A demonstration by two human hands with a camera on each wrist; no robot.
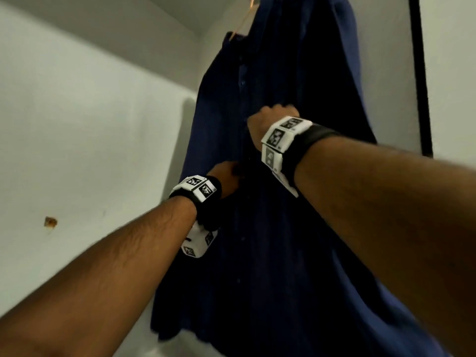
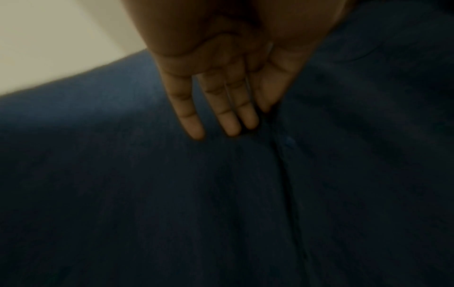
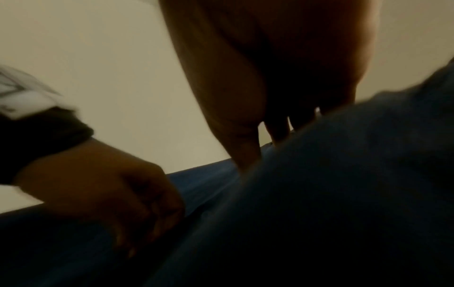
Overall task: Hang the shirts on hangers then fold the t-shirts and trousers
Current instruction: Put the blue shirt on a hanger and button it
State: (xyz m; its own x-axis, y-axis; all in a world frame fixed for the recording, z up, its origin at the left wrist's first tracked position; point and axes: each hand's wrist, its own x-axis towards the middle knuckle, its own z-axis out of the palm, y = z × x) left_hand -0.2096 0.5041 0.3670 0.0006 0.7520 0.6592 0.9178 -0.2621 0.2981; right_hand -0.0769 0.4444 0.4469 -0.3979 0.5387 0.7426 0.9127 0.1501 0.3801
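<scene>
Head view: navy shirt [image 1: 278,176] hangs on a hanger [image 1: 240,24] before the white wall [image 1: 90,124]. Right hand [image 1: 273,119] bunches cloth at the placket; left hand [image 1: 226,176] lower.

Left wrist view: fingers [image 2: 194,116] straight, flat on the shirt [image 2: 172,194]; thumb grip unclear.

Right wrist view: blurred; fingers [image 3: 245,147] dig into a fold.

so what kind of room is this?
Probably a plain room corner or closet at home: bare white walls, a dark navy button-up shirt hanging on a wooden hanger, and a black vertical pole.

Head view looks up; wrist views close on shirt [image 2: 147,194].
</scene>
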